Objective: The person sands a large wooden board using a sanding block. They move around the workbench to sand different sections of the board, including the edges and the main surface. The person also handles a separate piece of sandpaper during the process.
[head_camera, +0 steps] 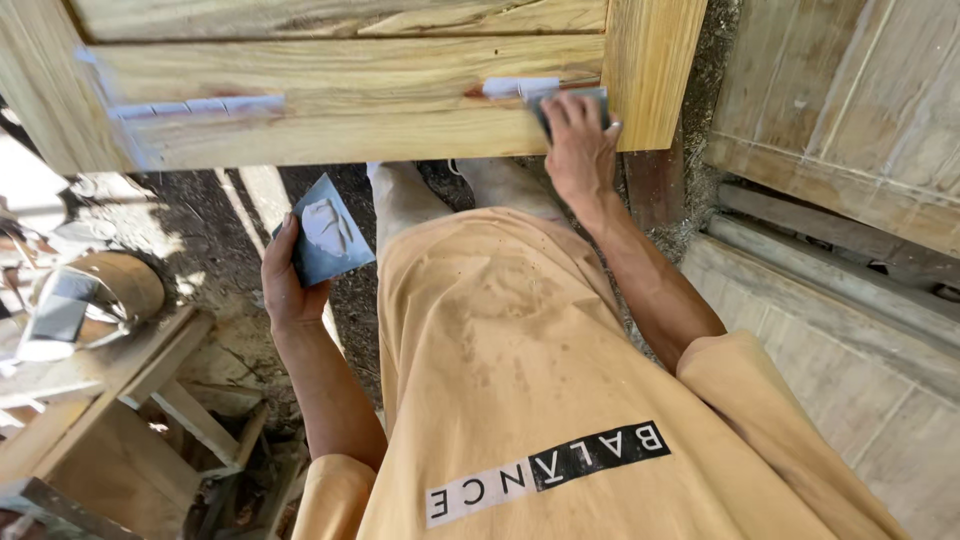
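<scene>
Now right hand (578,140) presses scraper (572,103) on door frame (340,100).

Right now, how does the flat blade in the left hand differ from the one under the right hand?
The left hand holds its blade up in the air, away from the wooden frame; the right hand presses its blade flat against the frame. The left blade shows whole and carries a lump of pale filler; the right blade is mostly hidden by the fingers. Both look thin, grey and flat.
</scene>
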